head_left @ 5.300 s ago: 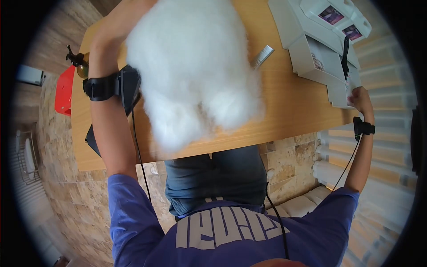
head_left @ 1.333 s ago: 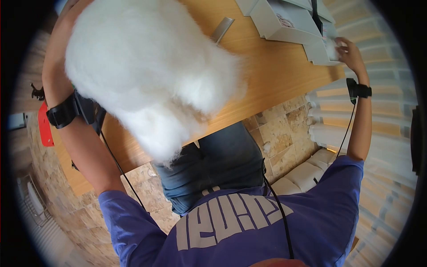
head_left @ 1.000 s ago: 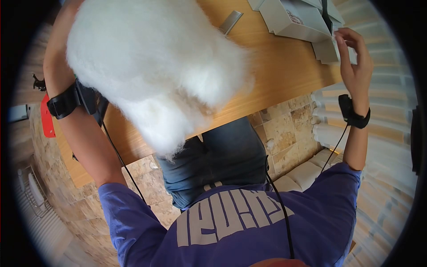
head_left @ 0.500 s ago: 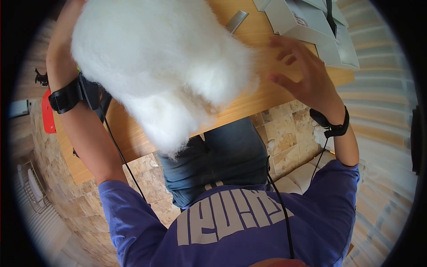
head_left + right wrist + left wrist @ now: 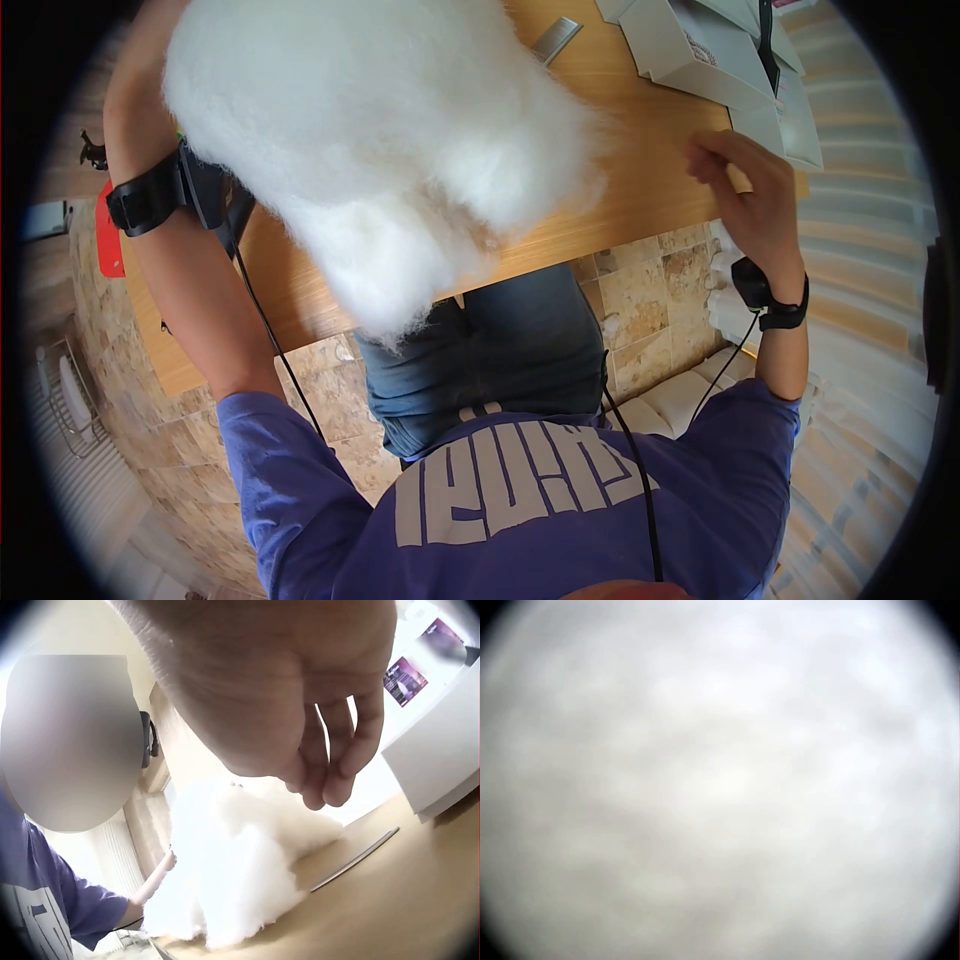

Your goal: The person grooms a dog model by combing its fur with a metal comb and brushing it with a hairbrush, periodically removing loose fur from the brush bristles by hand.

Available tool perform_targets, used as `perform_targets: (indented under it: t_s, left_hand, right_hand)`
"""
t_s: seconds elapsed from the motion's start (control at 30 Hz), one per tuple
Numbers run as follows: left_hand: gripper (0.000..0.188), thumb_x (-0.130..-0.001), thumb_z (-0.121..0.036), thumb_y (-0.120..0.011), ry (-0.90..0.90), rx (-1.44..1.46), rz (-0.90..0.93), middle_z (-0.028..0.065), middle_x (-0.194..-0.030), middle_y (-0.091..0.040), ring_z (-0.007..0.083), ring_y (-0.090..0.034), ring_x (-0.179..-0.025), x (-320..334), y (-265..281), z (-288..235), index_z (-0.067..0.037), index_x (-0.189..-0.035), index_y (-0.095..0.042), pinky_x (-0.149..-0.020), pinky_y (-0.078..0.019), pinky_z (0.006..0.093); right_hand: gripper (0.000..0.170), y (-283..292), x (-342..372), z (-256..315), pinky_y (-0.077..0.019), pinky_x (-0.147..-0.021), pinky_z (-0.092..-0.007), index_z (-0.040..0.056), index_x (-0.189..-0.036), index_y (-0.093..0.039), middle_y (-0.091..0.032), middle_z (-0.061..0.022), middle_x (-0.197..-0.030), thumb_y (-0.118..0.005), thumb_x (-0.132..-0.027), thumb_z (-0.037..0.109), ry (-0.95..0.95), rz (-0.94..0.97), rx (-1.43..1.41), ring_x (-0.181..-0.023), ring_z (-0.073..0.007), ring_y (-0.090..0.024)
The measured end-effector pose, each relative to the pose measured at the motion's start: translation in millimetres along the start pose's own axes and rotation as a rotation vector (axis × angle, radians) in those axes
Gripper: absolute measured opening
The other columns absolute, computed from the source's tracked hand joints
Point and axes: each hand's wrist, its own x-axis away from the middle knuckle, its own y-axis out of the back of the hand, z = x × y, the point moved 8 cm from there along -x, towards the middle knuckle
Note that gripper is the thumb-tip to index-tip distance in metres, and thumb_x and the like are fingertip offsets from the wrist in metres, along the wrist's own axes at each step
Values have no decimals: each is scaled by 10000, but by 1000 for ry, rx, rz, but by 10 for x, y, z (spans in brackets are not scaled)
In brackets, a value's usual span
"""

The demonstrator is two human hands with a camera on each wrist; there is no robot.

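A large white fluffy body, apparently a long-furred animal, is on the wooden table; in the right wrist view the white fur looks overexposed. Along its left side lies the left forearm, whose hand is out of the head view; the left wrist view is filled by blurred white. The right hand hovers over the table's right part, apart from the fur, fingers loosely bent. In the right wrist view that hand hangs above the fur with no object visible in it. A metal comb lies beside the animal.
At the back right stands a white compartment box with a black-handled tool in it. White containers with purple labels show behind. A red object and a dark pump top are at the left.
The right hand came away from the box leftward over the table, then shifted slightly back right, its fingers more bent. The left arm stays alongside the fur.
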Motion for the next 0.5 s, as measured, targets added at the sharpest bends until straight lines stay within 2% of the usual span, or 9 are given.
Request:
perform_targets:
  t_s: [0.03,0.17,0.23,0.27,0.33,0.37,0.43,0.47,0.5]
  left_hand:
    - [435,-1034,-374,-537,-72,-276,48,111,-1347,-506,207,-537,-1217,-51,12,-16,-10,-1248,-639,-1035,-468,336]
    - [437,-1039,-374,-525,-67,-385,88,112,-1360,-497,215,-520,-1239,-90,32,63,-14,-1263,-632,-1062,-446,345]
    - [429,-1043,-370,-519,75,26,75,110,-1392,-489,218,-521,-1237,-84,-9,132,-16,-1253,-637,-1064,-442,342]
    - [429,-1043,-370,-519,71,21,75,110,-1392,-489,218,-521,-1237,-24,-54,-14,-16,-1253,-637,-1064,-442,342]
    - [425,-1045,-373,-513,87,181,86,102,-1353,-523,212,-525,-1226,143,-141,-261,-21,-1239,-651,-1044,-456,338]
    - [425,-1045,-373,-513,85,178,86,102,-1353,-523,212,-525,-1226,105,-141,-151,-21,-1239,-651,-1044,-456,338]
    - [417,-1044,-384,-515,-274,-93,53,75,-1138,-619,164,-599,-1061,1,-100,-130,-19,-1160,-680,-920,-509,308]
    - [417,-1044,-384,-515,-273,-94,53,75,-1138,-619,164,-599,-1061,-16,-83,-177,-19,-1160,-680,-920,-509,308]
    - [403,-1044,-380,-519,-172,52,179,56,-1036,-638,145,-610,-961,-50,-135,-181,-21,-1111,-689,-856,-515,300]
  right_hand:
    - [111,42,14,-37,-516,-630,-279,-19,-1013,-693,-707,-99,-823,-664,-913,19,1,3,-2,-664,-173,-660]
    - [106,214,25,-179,-494,-632,-247,-18,-1009,-694,-696,-58,-754,-662,-912,11,-141,-89,17,-664,-102,-629]
    - [99,173,11,-153,-489,-626,-244,-12,-985,-699,-692,-50,-740,-695,-896,32,-114,-65,17,-645,-115,-626]
    - [99,153,8,-141,-489,-626,-244,-12,-985,-699,-692,-50,-740,-695,-896,32,-113,-70,13,-645,-115,-626]
    - [169,27,-19,-3,-516,-649,-260,0,-1030,-698,-719,-64,-860,-731,-873,52,-3,-13,31,-708,-126,-653]
    - [169,-26,-46,33,-516,-649,-260,0,-1030,-698,-719,-64,-860,-731,-873,52,-2,-15,29,-708,-126,-653]
    - [380,-141,-119,225,-553,-717,-259,43,-1199,-645,-681,-114,-1176,-775,-847,101,125,-38,-112,-915,-160,-683]
    - [380,-212,-165,271,-553,-717,-259,43,-1199,-645,-681,-114,-1176,-775,-847,101,126,-38,-114,-915,-160,-683]
    - [490,-265,-205,363,-546,-824,-292,45,-1302,-566,-584,-144,-1316,-763,-864,140,185,-61,-154,-1063,-213,-639]
